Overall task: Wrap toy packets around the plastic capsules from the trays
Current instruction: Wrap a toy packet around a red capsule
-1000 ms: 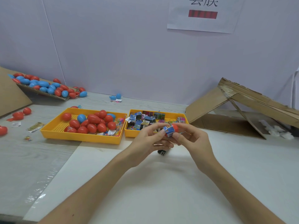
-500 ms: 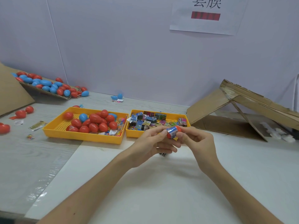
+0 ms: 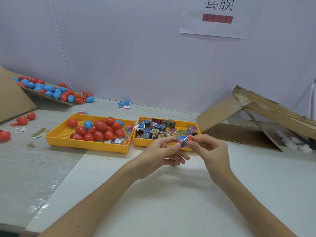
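- Across the table (image 3: 171, 211), two yellow trays sit side by side: capsule tray (image 3: 85, 147) left, packet tray (image 3: 145, 143) right
- Just before the packet tray, left hand (image 3: 159, 154) and right hand (image 3: 210, 151) meet, each pinching one end of the red capsule (image 3: 189, 138)
- Its long axis runs left-right between them, toy packet (image 3: 182, 140) sleeved round the middle

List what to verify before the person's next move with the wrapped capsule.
1. Grip: left hand and right hand both pinch the red capsule: ok.
2. Wrap: the packet sits round the capsule's middle, red showing at both ends: ok.
3. Seam of the packet closed: cannot tell, hidden.
4. Stock: the capsule tray holds more capsules: ok.
5. Stock: the packet tray holds more packets: ok.
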A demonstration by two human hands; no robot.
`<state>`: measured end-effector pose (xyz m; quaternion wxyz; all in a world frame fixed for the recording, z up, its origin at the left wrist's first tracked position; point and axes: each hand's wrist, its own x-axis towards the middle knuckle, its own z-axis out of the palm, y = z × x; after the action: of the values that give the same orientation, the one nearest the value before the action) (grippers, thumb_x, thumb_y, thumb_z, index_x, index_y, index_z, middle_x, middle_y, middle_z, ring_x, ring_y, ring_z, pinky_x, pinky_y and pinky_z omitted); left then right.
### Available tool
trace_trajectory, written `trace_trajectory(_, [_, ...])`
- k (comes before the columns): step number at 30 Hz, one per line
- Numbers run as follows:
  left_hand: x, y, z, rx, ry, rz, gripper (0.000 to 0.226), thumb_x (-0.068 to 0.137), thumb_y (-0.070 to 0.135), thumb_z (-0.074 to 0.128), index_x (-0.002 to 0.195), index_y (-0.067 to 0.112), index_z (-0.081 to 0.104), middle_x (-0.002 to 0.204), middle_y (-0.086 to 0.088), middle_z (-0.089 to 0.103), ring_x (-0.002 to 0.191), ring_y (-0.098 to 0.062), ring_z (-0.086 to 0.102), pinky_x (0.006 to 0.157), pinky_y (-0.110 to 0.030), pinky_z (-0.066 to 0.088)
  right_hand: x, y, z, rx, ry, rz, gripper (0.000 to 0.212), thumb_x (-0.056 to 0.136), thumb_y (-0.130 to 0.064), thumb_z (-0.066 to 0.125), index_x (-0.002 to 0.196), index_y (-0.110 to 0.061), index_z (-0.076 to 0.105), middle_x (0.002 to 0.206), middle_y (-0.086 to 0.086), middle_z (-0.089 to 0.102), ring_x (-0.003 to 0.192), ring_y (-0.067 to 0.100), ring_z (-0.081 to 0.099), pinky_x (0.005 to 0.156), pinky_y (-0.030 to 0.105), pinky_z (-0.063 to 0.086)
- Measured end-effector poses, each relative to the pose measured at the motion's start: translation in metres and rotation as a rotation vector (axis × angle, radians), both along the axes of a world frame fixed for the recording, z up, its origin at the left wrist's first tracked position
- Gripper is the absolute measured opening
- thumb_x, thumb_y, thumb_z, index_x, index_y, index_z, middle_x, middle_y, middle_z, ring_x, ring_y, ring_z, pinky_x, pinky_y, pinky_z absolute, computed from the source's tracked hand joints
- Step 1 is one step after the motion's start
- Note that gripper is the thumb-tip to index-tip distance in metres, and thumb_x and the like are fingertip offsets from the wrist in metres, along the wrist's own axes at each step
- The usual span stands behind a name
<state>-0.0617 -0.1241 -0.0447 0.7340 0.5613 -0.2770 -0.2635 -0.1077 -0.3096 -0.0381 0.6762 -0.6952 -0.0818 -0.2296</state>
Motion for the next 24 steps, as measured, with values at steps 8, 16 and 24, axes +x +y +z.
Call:
trace_trajectory(8, [-0.001,-0.0008,0.001,0.001,0.008,0.013,0.031,0.098,0.028,0.057,0.122,0.009,0.06,0.094,-0.016,0.074,0.079,-0.023,0.07,0.076,-0.029,0.055,-0.0019,0.0014,0.0025,0.033,0.009,0.026,0.017,0.07,-0.024,0.081,0.087,-0.025,0.082,0.089,0.004,0.079,0.084,0.013,0.074,0.074,0.018,0.054])
trace_trajectory(16, [-0.0021,0.0005,0.0021,0.003,0.013,0.027,0.028,0.098,0.03,0.056,0.115,0.008,0.063,0.095,-0.018,0.073,0.079,-0.023,0.069,0.078,-0.032,0.054,-0.0005,0.001,0.0009,0.001,0.041,0.026,0.028,0.067,-0.021,0.083,0.093,-0.012,0.078,0.09,0.007,0.079,0.084,0.02,0.075,0.075,0.024,0.057])
trace_trajectory(24, [-0.0036,0.0012,0.0035,0.016,0.015,0.017,0.032,0.098,0.035,0.056,0.115,0.01,0.065,0.097,-0.017,0.073,0.081,-0.023,0.069,0.081,-0.033,0.053,0.0009,-0.0018,0.0005,0.027,0.049,0.027,0.026,0.066,-0.02,0.084,0.089,-0.01,0.081,0.091,0.011,0.078,0.086,0.021,0.075,0.078,0.027,0.058])
